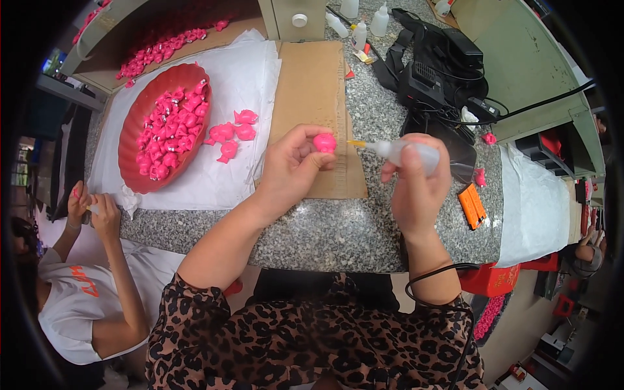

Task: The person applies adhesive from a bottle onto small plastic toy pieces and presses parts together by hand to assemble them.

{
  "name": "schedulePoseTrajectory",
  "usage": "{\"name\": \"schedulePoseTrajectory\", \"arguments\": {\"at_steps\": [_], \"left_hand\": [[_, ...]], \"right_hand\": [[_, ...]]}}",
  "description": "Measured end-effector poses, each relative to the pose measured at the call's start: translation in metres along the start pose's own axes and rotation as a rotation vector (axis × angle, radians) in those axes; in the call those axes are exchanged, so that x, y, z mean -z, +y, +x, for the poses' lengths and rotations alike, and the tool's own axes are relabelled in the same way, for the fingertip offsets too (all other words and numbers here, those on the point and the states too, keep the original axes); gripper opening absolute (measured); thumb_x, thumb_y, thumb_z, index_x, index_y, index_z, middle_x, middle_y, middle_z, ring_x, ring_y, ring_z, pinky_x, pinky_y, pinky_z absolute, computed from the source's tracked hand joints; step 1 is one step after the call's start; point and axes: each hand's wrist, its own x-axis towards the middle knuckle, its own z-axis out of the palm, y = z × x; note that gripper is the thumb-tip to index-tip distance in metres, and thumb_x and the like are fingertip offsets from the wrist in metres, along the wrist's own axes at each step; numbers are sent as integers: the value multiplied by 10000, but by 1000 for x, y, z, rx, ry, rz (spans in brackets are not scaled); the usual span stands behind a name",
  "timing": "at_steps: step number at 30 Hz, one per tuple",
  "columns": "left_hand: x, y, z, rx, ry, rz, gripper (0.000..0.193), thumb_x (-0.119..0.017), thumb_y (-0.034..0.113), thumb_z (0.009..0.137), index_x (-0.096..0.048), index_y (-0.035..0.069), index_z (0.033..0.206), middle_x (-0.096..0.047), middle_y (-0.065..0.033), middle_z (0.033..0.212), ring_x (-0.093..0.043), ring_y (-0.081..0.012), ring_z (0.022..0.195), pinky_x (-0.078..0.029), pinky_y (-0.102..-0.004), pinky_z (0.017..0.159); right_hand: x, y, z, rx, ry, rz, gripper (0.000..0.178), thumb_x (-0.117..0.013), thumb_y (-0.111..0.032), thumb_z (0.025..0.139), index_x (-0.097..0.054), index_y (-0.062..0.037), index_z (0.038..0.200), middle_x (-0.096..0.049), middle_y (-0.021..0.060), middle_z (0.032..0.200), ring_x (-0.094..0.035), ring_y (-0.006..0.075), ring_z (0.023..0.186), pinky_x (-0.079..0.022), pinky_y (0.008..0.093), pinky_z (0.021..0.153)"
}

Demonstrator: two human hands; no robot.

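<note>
Bench (325, 244) nearest, speckled grey. Left hand (289, 166) beyond its near edge, over the cardboard (309, 91): thumb and fingers pinch one pink piece (324, 143). Right hand (421, 185) to the right, wrapped around a squeeze bottle (416, 155); yellow tip (355, 143) points left toward the piece, apart from it. To the left, loose pieces (224, 133) lie on a white sheet (227, 188); beyond them, a red bowl (132, 123) holds a heap of similar ones.

Technique (judgement): keep the pinch steady, fingertips clear of the spot faced by the tip; bring the tip close before squeezing; press lightly, as excess could run onto the fingers.

Unclear: underside of the piece, hidden by the fingers; bottle contents; whether the tip is wet. Far side: one bottle (350, 8) cut off by the upper edge.
</note>
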Motion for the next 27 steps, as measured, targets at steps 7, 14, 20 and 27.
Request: {"name": "schedulePoseTrajectory", "arguments": {"at_steps": [7,14,20,27], "left_hand": [[2,5,-1,37,-81,-26,243,-495,49,817,-448,-23,1045,-541,-98,868,-541,-121,708,-498,-291,692],[3,2,-2,70,-103,-41,266,-498,81,823,-453,-27,1062,-546,-106,867,-545,-127,692,-506,-315,679],[2,4,-2,88,-73,-61,257,-491,73,830,-469,-27,1066,-567,-85,778,-565,-133,688,-447,-245,682],[2,4,-1,62,-57,-46,280,-502,87,823,-471,-32,1075,-572,-110,845,-572,-140,705,-479,-265,681]], "right_hand": [[4,5,12,-460,114,526,184,-503,-216,825,-486,-33,840,-526,54,680,-476,103,548,-372,208,485],[3,1,10,-483,94,499,199,-493,-234,828,-486,-36,825,-503,36,651,-450,89,544,-344,205,474],[-2,0,7,-444,101,427,189,-506,-225,823,-487,-38,843,-508,39,652,-473,95,539,-362,208,464],[-3,1,2,-335,54,344,187,-549,-165,805,-449,-16,858,-526,68,704,-502,107,557,-408,228,472]]}}
